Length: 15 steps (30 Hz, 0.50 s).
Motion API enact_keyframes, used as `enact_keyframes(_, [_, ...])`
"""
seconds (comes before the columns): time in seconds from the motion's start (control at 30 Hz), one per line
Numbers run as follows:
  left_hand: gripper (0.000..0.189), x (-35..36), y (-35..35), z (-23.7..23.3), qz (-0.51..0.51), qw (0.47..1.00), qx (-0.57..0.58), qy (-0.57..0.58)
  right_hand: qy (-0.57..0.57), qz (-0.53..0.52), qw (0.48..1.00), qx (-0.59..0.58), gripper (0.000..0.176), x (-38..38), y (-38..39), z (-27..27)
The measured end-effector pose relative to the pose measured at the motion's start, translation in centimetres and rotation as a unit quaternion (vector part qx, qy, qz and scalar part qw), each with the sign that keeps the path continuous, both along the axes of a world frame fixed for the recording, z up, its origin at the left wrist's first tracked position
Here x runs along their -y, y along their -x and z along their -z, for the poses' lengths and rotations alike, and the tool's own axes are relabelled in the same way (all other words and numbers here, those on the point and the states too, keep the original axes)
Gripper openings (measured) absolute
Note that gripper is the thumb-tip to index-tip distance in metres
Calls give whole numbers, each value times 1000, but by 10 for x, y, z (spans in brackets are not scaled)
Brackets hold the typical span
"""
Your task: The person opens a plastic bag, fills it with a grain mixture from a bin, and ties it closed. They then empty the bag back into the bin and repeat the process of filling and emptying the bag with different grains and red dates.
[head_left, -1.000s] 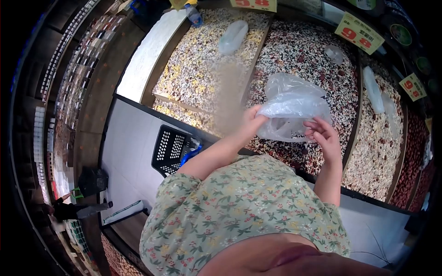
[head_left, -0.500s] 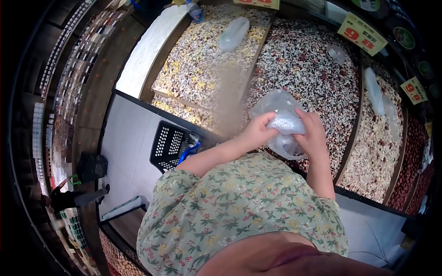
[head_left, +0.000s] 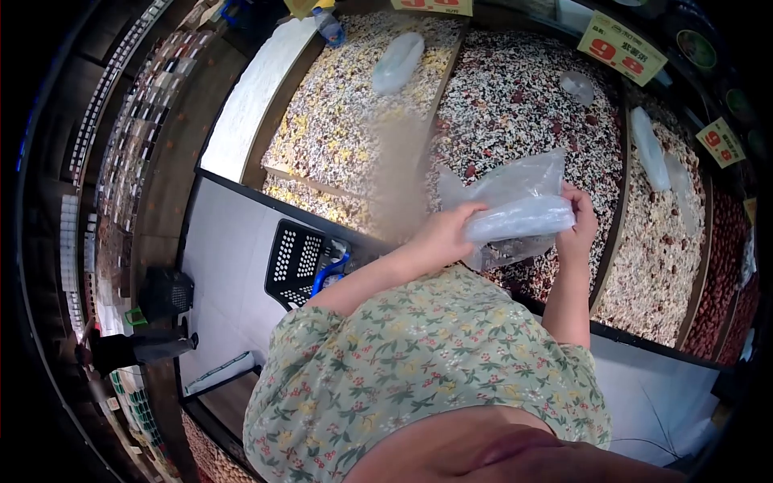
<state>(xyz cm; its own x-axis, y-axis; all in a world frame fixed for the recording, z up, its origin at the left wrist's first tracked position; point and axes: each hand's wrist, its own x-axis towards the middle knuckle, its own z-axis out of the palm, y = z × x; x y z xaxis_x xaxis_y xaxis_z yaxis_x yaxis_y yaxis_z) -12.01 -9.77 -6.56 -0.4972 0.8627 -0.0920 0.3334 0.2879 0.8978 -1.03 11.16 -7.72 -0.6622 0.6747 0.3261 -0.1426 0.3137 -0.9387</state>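
Observation:
A clear plastic bag [head_left: 519, 219] is stretched between my two hands, its rim folded over into a thick band and its thin sides spread out above and below. My left hand [head_left: 452, 233] pinches the folded rim at one end, thumb on top. At the other end my right hand [head_left: 578, 221] has its fingers curled round the same fold. Beneath the bag lies a bin of mixed dark and white grains [head_left: 523, 105]. I cannot make out anything inside the bag.
A scoop [head_left: 576, 87] rests on the grain. Rolled plastic bags lie on the yellowish mix [head_left: 398, 64] and the right-hand bin [head_left: 650, 149]. Wooden dividers separate the bins. A black basket [head_left: 294, 262] with a blue handle stands at left. Another person [head_left: 133, 352] is farther off.
My hands have moved apart, pulling the bag's rim from a rounded opening into a long straight band. My right hand has shifted rightward. The view has tilted slightly.

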Motion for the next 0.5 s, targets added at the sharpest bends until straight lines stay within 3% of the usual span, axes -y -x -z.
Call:
enact_keyframes(0.07, [46,-2,9,37,-33,996,-63,46,22,-12,1000,6,9,-1,-5,2])
enact_keyframes(0.1, [41,-4,11,13,-80,996,-6,41,44,-30,998,13,9,-2,-8,2])
enact_keyframes(0.13, [41,-2,17,20,-71,997,-7,40,44,-21,999,12,9,-3,-10,1])
enact_keyframes(0.17, [34,0,24,34,-74,975,-206,26,101,-56,993,23,9,-4,-10,0])
enact_keyframes(0.2, [27,2,30,40,-76,915,-396,7,159,-91,983,34,10,-4,-11,-1])
enact_keyframes(0.23, [27,-2,31,25,-69,915,-397,3,188,-142,971,48,12,-4,-13,-6])
enact_keyframes(0.3, [16,-8,32,-4,-121,964,-222,-77,196,-188,960,72,12,0,-15,-15])
enact_keyframes(0.33, [16,-6,33,-3,-116,965,-223,-79,205,-240,944,97,13,1,-15,-17])
enact_keyframes(0.37, [10,-1,33,0,-164,972,-154,-68,225,-279,928,99,16,2,-16,-17])
enact_keyframes(0.4, [5,2,32,-2,-211,972,-84,-56,248,-314,910,110,18,4,-15,-21])
enact_keyframes(0.43, [8,5,32,-8,-234,969,65,-48,254,-336,897,134,20,3,-16,-20])
enact_keyframes(0.47, [8,5,33,-11,-229,970,65,-48,260,-357,883,158,23,2,-17,-19])
enact_keyframes(0.5, [11,4,33,-14,-272,931,215,-115,260,-352,886,156,23,2,-17,-19])
